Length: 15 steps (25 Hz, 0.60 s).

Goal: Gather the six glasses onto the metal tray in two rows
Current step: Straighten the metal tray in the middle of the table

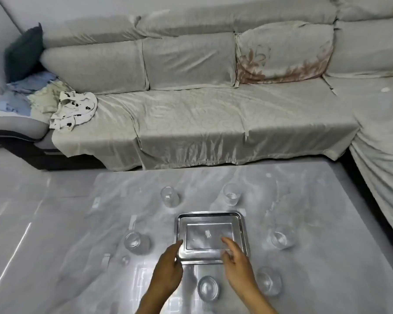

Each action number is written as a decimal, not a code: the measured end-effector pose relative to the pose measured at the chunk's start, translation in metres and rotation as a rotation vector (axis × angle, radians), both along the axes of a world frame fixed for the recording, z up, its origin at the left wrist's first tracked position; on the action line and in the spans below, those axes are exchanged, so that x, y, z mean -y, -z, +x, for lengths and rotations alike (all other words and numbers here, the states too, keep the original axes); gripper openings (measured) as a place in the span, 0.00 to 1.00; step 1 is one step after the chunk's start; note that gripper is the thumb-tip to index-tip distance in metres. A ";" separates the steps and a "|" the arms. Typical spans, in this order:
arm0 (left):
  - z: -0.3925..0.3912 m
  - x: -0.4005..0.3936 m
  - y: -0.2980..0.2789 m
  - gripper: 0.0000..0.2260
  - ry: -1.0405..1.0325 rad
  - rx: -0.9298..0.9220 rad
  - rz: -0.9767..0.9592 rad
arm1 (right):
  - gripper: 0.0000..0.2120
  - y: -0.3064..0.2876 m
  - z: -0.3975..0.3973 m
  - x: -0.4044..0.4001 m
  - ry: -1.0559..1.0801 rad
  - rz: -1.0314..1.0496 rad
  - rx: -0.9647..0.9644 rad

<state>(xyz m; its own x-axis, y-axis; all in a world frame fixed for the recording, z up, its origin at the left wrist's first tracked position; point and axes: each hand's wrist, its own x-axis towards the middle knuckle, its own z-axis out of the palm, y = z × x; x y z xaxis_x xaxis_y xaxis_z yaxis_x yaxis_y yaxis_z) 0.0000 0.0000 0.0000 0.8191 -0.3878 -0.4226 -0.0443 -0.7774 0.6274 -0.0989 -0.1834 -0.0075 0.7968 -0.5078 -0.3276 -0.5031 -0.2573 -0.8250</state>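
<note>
Metal tray [212, 215] lies on the marble-look table [304, 200], near the middle of the near edge, and it holds no glass yet. All six glasses stand around it on the table: far left glass [169, 196] and far right glass [231, 194] beyond the tray's far edge, left glass [134, 242] and right glass [280, 240] beside its short edges, near middle glass [208, 288] and near right glass [268, 281] toward the near edge. The left hand [168, 267] rests at the tray's near left corner, fingers together and holding nothing. The right hand [237, 260] is over the near right part of the tray, fingers loosely spread, also empty. I judge the gathering has not begun; the hands seem to settle the tray. The next move calls for grasping one glass and setting it upright in a tray corner. No brand or writing can be read
</note>
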 end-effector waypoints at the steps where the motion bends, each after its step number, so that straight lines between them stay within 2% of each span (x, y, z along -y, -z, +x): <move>1: 0.007 0.003 0.031 0.25 -0.005 0.047 -0.058 | 0.18 0.027 0.003 0.001 0.064 0.021 0.049; 5: 0.018 0.004 0.155 0.21 0.157 0.217 -0.018 | 0.18 0.148 0.007 0.001 -0.003 -0.169 0.084; 9: 0.000 0.001 0.259 0.20 0.281 0.456 0.069 | 0.17 0.247 0.001 -0.012 -0.117 -0.511 0.089; 13: -0.004 -0.003 0.306 0.21 0.272 0.674 0.084 | 0.14 0.289 -0.003 -0.013 -0.143 -0.767 0.188; 15: -0.001 -0.004 0.315 0.20 0.258 0.745 0.102 | 0.14 0.298 -0.001 -0.009 -0.129 -0.771 0.207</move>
<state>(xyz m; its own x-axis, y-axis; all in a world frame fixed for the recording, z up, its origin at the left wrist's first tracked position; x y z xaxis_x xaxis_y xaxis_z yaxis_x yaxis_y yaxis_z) -0.0008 0.0036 -0.3147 0.7896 -0.5931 0.1574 -0.6112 -0.7371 0.2883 -0.1002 -0.1748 -0.3059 0.8704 -0.4307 0.2384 -0.2871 -0.8375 -0.4649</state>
